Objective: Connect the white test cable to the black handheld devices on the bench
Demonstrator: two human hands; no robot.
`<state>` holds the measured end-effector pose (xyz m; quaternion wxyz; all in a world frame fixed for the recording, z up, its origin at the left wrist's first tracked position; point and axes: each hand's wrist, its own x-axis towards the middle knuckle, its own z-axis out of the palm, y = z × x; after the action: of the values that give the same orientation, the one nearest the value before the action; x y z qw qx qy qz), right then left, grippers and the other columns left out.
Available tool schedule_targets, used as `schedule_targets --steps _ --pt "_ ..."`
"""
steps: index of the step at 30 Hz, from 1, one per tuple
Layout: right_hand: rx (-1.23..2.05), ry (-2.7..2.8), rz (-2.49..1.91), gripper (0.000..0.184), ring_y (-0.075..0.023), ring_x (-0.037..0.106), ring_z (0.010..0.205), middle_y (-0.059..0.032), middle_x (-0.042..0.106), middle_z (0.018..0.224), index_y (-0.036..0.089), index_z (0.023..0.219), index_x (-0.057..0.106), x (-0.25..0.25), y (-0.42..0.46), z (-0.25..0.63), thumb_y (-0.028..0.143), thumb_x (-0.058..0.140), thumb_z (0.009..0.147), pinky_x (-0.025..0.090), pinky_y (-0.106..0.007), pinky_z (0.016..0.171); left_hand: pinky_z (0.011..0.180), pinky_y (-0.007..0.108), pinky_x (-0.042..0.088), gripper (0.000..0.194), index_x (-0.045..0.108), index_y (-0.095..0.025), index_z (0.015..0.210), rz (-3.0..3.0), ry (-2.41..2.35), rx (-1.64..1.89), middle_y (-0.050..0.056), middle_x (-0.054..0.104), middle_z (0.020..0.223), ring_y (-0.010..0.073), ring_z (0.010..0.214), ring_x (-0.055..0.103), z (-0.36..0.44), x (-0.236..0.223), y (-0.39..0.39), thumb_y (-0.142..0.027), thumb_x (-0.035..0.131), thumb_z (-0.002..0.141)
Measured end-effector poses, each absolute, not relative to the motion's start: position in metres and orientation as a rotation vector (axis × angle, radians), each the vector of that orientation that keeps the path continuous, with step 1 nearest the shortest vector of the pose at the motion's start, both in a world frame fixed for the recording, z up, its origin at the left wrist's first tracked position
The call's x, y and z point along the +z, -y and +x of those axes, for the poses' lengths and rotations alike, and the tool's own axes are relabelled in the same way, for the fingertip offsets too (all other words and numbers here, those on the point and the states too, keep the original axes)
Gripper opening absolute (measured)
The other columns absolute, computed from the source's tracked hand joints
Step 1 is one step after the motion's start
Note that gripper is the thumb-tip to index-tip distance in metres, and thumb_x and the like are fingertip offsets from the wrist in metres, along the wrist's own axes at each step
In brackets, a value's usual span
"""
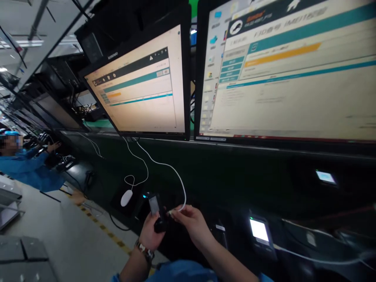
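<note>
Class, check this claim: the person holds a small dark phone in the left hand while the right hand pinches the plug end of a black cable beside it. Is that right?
Not quite. The head view shows the cable is white, not black. The rest holds: the left hand holds the small dark phone, and the right hand pinches the cable's plug end beside it.
</note>
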<state>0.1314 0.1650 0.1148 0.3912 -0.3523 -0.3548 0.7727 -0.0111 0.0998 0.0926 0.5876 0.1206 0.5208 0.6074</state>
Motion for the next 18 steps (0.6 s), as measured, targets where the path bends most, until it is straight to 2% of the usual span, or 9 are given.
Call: schedule_targets --steps 3,6,13,18 --pt "1.845 1.010 -0.922 0.038 -0.0171 0.062 0.067 -0.0037 0.069 0.066 0.018 0.067 0.070 0.119 -0.161 0.127 0.052 0.083 0.056 0.049 -0.029 0.068 0.079 0.032 0.053 0.031 0.066 -0.021 0.086 0.273 -1.127 1.459 0.006 0.072 0.092 0.0220 0.090 0.066 0.000 0.097 -0.095 -0.039 0.075 0.063" --pt "1.783 1.028 -0.967 0.041 -0.0169 0.061 0.062 -0.0032 0.068 0.064 0.018 0.067 0.069 0.117 -0.159 0.123 0.056 0.081 0.056 0.049 -0.030 0.063 0.083 0.035 0.053 0.032 0.066 -0.023 0.089 0.300 -1.079 1.439 0.006 0.071 0.096 0.0246 0.096 0.064 0.004 0.097 -0.093 -0.038 0.076 0.062" --pt "1.803 1.096 -0.931 0.037 -0.0183 0.065 0.069 -0.0042 0.071 0.071 0.019 0.070 0.069 0.115 -0.154 0.127 0.054 0.079 0.062 0.052 -0.031 0.070 0.080 0.030 0.052 0.035 0.066 -0.019 0.081 0.194 -1.039 1.484 0.003 0.071 0.087 0.0166 0.084 0.065 0.002 0.099 -0.093 -0.040 0.081 0.058" --pt "1.710 1.250 -0.954 0.031 -0.0192 0.064 0.068 -0.0053 0.071 0.071 0.019 0.069 0.070 0.118 -0.151 0.128 0.049 0.075 0.067 0.050 -0.031 0.067 0.080 0.033 0.053 0.037 0.069 -0.019 0.081 0.152 -1.017 1.534 0.002 0.071 0.082 0.0164 0.078 0.065 0.000 0.099 -0.097 -0.039 0.085 0.055"
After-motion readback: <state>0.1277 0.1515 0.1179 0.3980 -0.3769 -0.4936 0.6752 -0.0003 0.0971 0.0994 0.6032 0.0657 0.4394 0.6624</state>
